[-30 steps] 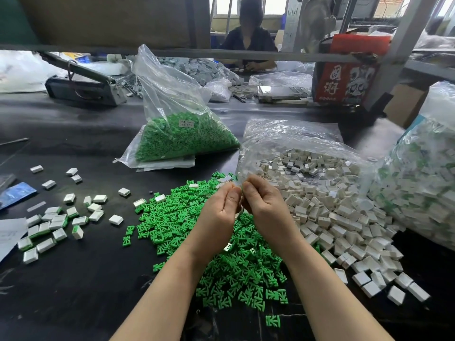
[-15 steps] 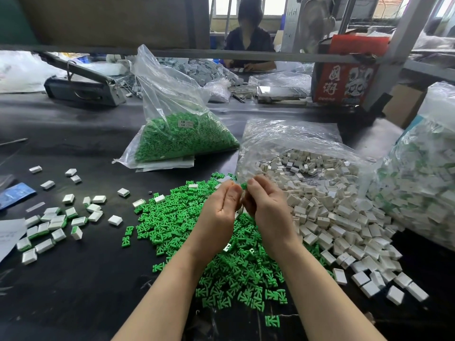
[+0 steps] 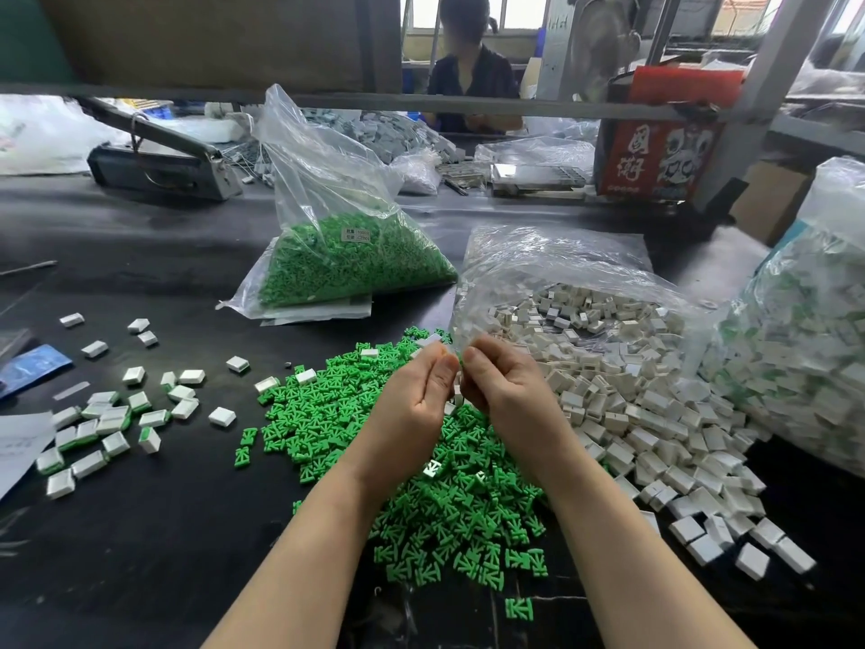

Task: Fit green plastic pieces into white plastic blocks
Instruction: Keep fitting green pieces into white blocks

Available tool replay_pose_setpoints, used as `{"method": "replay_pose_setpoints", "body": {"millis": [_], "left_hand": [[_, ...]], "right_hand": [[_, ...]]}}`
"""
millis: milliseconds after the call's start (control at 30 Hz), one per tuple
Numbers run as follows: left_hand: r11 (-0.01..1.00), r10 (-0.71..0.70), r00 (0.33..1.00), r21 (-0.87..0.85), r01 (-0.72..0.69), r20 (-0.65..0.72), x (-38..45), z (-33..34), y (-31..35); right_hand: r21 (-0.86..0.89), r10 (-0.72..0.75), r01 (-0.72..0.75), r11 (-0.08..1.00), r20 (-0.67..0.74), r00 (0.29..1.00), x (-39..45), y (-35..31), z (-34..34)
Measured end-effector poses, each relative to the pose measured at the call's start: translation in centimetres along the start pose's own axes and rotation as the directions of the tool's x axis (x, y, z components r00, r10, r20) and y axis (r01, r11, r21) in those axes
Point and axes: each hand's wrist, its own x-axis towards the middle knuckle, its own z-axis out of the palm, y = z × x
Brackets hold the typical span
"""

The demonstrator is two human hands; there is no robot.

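My left hand (image 3: 414,405) and my right hand (image 3: 508,391) meet fingertip to fingertip above a loose pile of green plastic pieces (image 3: 421,498). Between them shows the edge of a white block (image 3: 455,396), pinched on the left hand's side. A sliver of a green piece (image 3: 460,363) sits at the right hand's fingertips. How they join is hidden by the fingers. White blocks (image 3: 655,442) spill from an open clear bag (image 3: 561,278) on the right. To the left lie several white blocks with green inserts (image 3: 103,423).
A clear bag of green pieces (image 3: 346,260) stands behind the pile. A large bag of assembled blocks (image 3: 805,358) fills the right edge. A grey sealing machine (image 3: 159,166), a red box (image 3: 655,152) and a seated person (image 3: 468,82) are at the back. Paper (image 3: 18,442) lies far left.
Both hands stay together at the same spot. The fingertips have pressed closer, and the green piece that showed between them is now mostly covered.
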Motion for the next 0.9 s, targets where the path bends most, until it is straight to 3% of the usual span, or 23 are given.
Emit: {"method": "replay_pose_setpoints", "body": {"millis": [300, 433, 633, 767, 900], "left_hand": [[0.996, -0.084, 0.993, 0.017, 0.083, 0.08, -0.1, -0.8, -0.6], [0.998, -0.055, 0.998, -0.001, 0.055, 0.019, -0.2, -0.4, -0.5], [0.999, -0.043, 0.991, -0.024, 0.04, -0.126, -0.1, 0.7, -0.4], [0.998, -0.053, 0.995, -0.037, 0.05, -0.083, -0.1, 0.6, -0.1], [0.998, -0.052, 0.999, 0.031, 0.052, -0.007, -0.1, 0.0, -0.4]], "right_hand": [[-0.11, 0.008, 0.006, 0.994, 0.123, 0.992, -0.2, 0.0, -0.8], [-0.035, 0.017, -0.015, 0.999, 0.055, 0.998, -0.2, 0.2, -0.1], [-0.168, -0.046, 0.035, 0.985, -0.063, 0.997, -0.1, 0.5, 0.9], [-0.254, -0.086, 0.067, 0.965, -0.064, 0.994, -0.3, 0.4, 0.6], [-0.25, -0.036, 0.034, 0.968, -0.004, 0.999, -0.4, 0.4, 0.1]]}}
